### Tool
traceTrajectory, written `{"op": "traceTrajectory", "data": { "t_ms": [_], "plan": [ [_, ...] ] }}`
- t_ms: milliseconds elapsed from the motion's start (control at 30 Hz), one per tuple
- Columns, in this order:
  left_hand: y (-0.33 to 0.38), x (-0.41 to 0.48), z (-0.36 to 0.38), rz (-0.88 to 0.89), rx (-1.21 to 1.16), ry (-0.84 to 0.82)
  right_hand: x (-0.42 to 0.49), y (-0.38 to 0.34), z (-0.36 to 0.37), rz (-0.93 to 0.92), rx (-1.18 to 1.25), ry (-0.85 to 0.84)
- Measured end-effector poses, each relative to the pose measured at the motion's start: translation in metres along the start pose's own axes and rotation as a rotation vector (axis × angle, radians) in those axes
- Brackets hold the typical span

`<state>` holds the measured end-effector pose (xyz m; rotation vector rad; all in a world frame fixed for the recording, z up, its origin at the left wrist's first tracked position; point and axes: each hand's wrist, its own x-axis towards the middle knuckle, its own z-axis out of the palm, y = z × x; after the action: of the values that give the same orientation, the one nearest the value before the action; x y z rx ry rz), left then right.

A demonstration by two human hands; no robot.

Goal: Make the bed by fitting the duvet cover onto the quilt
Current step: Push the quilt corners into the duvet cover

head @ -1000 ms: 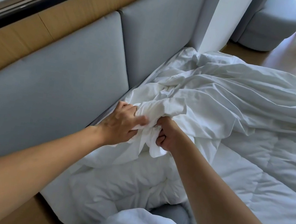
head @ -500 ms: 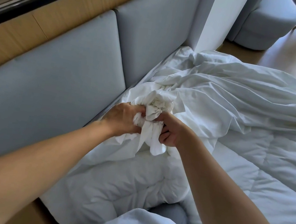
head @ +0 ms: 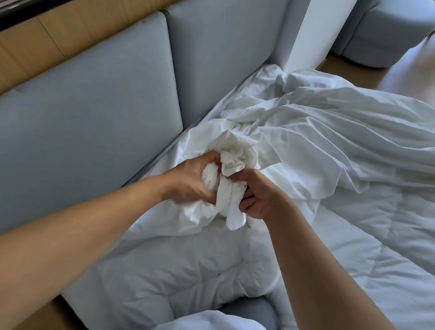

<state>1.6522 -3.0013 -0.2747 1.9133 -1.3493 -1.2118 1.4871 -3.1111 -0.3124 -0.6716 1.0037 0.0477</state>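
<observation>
No text, label, brand, number or sign can be read anywhere in the view.

Single head-worn view, angled forward and down, close over the bed (head: pixel 364 273)

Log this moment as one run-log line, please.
left hand: grips duvet cover bunch | right hand: grips same bunch | quilt: uncovered on bed | place: by headboard
</observation>
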Motion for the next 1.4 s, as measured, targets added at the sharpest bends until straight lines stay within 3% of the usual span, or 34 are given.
{"op": "traceTrajectory", "data": {
  "t_ms": [467, 567, 700, 833, 1000, 1133, 1200, 1400],
  "plan": [
    [-0.006, -0.008, 0.002, 0.155, -0.302, 0.147, -0.001, -0.001, -0.001, -0.046, -0.009, 0.107],
    [-0.004, -0.004, 0.001, 0.175, -0.32, 0.157, -0.002, 0.003, -0.003, -0.04, -0.042, 0.025],
    [0.002, 0.006, -0.009, 0.146, -0.276, 0.168, -0.008, 0.015, -0.011, -0.049, -0.165, -0.246],
    [0.005, 0.015, -0.014, 0.12, -0.175, 0.112, -0.007, 0.027, -0.006, -0.07, -0.261, -0.3],
    [0.003, 0.012, -0.024, 0.04, -0.113, -0.057, -0.005, 0.033, -0.012, -0.235, -0.004, -0.24],
    [-0.002, 0.0, -0.016, 0.064, -0.322, -0.136, -0.008, 0.021, -0.015, -0.318, 0.052, -0.118],
    [-0.002, -0.004, -0.007, 0.064, -0.418, -0.074, -0.009, 0.015, -0.012, -0.329, 0.05, -0.055],
    [-0.004, -0.016, 0.023, 0.063, -0.488, 0.384, -0.005, 0.009, 0.0, -0.309, 0.08, 0.039]
  ]
}}
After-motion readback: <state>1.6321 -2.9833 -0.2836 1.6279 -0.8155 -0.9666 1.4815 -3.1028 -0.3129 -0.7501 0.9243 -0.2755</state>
